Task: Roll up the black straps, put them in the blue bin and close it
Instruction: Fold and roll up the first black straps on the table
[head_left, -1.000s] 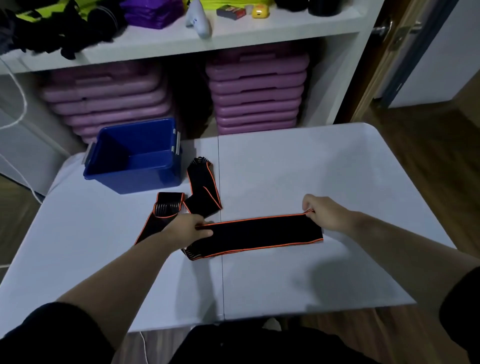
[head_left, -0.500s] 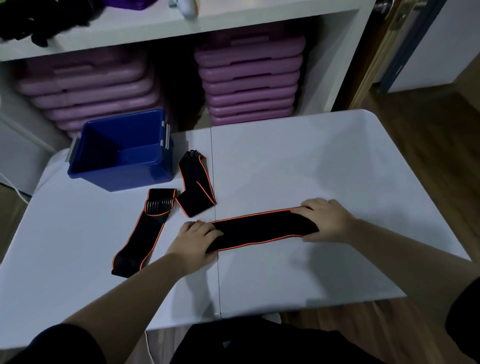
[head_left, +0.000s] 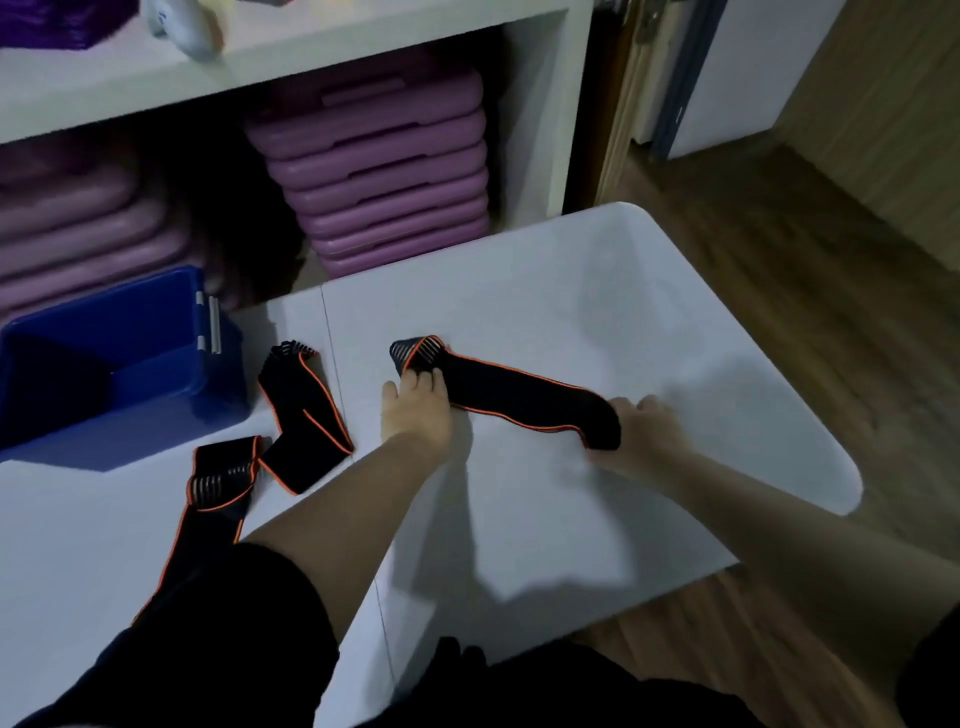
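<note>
White table (head_left: 597, 291) w/ blue bin (head_left: 156, 384) far left, folded strap (head_left: 304, 415) & long strap (head_left: 218, 483) beside it, third strap (head_left: 519, 397) mid-table.

Left sleeve (head_left: 223, 623): black, pushed up to the elbow.
Right sleeve (head_left: 935, 675): dark, only its edge shows.
Left hand (head_left: 415, 410): bare.
Right hand (head_left: 644, 431): bare.
Garment below (head_left: 545, 686): dark fabric.

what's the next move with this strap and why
Probably the right hand should bring the end it grips over to the left hand, folding the strap in half: the left hand pins the ribbed end flat.
</note>
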